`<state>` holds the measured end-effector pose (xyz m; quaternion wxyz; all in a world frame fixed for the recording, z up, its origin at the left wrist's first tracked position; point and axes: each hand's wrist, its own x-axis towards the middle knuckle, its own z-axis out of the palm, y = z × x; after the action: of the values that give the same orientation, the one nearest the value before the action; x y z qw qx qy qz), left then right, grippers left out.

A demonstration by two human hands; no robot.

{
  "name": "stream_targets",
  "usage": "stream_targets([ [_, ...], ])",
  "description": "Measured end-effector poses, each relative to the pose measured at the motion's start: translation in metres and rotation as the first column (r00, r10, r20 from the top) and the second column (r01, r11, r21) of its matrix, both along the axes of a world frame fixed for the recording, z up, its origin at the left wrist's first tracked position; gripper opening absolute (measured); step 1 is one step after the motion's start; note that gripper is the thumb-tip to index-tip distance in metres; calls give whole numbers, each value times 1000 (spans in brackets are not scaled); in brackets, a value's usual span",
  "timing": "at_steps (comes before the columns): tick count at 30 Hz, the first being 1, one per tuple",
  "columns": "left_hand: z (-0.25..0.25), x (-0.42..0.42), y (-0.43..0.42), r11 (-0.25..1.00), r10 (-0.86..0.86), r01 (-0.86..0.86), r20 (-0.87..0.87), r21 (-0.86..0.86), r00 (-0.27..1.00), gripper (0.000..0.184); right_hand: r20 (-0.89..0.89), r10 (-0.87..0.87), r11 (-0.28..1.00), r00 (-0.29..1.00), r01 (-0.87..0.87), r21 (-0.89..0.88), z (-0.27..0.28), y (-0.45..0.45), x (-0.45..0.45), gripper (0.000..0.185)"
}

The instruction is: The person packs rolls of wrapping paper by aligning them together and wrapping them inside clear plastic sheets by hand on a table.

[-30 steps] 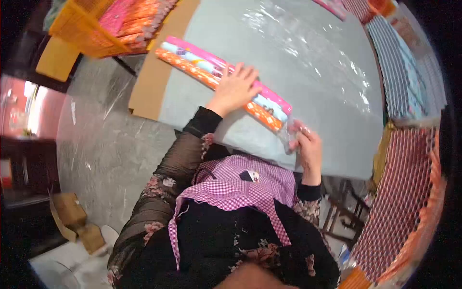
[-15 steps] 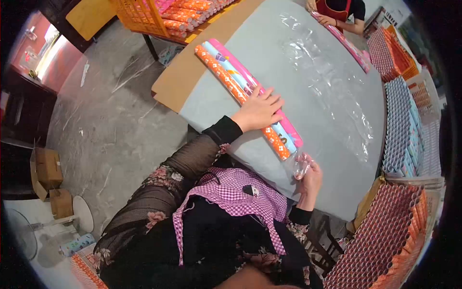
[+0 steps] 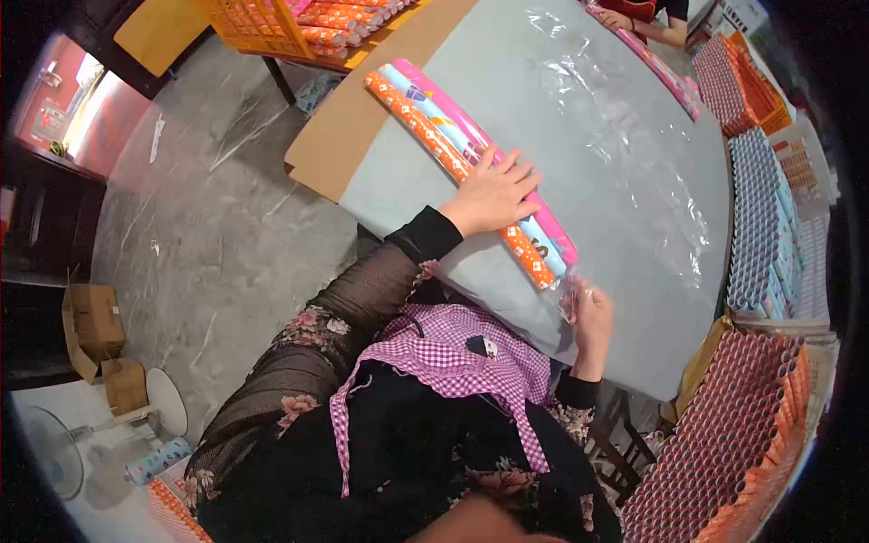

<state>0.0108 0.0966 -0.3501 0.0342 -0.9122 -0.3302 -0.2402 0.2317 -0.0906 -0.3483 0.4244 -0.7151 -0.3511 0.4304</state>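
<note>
Three gift-wrap-like rolls lie side by side on the grey table: an orange patterned roll, a light blue roll and a pink roll. Across their middle rests my left hand, palm down with its fingers spread. My right hand is at their near end, its fingers closed on the crinkled end of a clear plastic sleeve. That film seems to surround the rolls, though how far it reaches is hard to see.
More clear film is spread over the table. A co-worker's hand touches a pink roll across from me. Stacked orange rolls and blue rolls stand at right. An orange crate of rolls is at upper left.
My right hand has moved slightly up and right, still gripping the film. The rolls and my left hand look nearly unchanged; the whole view has shifted a little.
</note>
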Motion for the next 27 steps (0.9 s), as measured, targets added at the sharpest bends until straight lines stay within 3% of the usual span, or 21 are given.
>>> stream_targets([
  [6,1,-1,-1,1000,-2,3,12,-12,1000,49,-76,-34,999,997,37,40,0,4,-9,28],
  [12,1,-1,-1,1000,-9,9,35,-17,999,48,42,-117,991,992,114,74,7,12,-20,23],
  [14,1,-1,-2,1000,-10,11,33,-26,999,48,218,-14,1000,976,10,19,19,15,-24,23],
  [17,2,0,0,1000,-14,15,37,-23,999,48,264,41,996,964,-60,66,-1,15,-14,27],
  [21,6,1,-2,999,-23,24,13,-28,1000,49,46,-46,999,998,47,-24,17,15,-27,28],
  [27,6,1,-4,999,6,-6,-16,-39,1000,48,36,-133,980,990,126,154,9,13,-27,27],
])
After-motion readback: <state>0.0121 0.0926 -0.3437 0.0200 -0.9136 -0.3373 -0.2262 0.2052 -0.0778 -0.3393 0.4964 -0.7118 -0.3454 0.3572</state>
